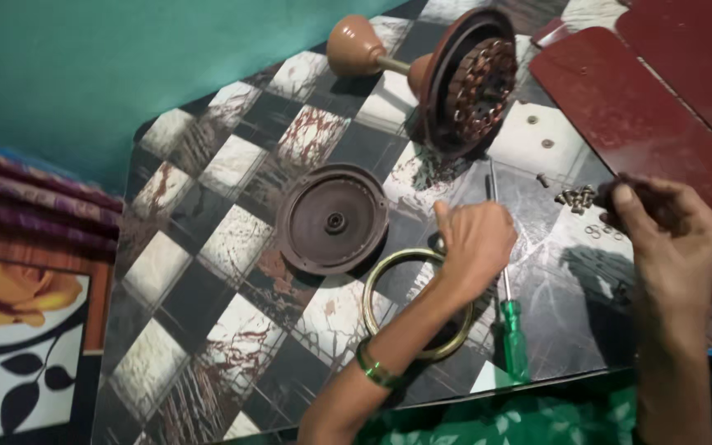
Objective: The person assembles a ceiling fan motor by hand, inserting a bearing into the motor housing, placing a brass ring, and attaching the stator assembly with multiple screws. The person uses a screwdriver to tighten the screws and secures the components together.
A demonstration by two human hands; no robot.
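Green patterned cloth lies nearest, along the bottom edge, and both forearms rise from it over the table, whose top is a checked pattern of black and marbled white squares. On the left wrist sits a green bangle. Just right of that arm a screwdriver with a green handle lies on the table, its thin shaft pointing away. A brass-coloured ring lies flat under the left forearm. The left hand rests over the ring's far edge, fingers curled in together; whether they pinch anything cannot be told. The right hand hovers at the table's right side, its fingers bent and pressed around something dark and blurred that cannot be made out. Just left of that hand lies a small heap of screws, with a few washers beside it. Left of the ring, a round brown motor cover lies flat, hollow side up. Farther off, the ceiling fan motor stands on edge, copper windings showing, its down rod and tan canopy cups pointing left. Dark red fan blades lie at the far right.
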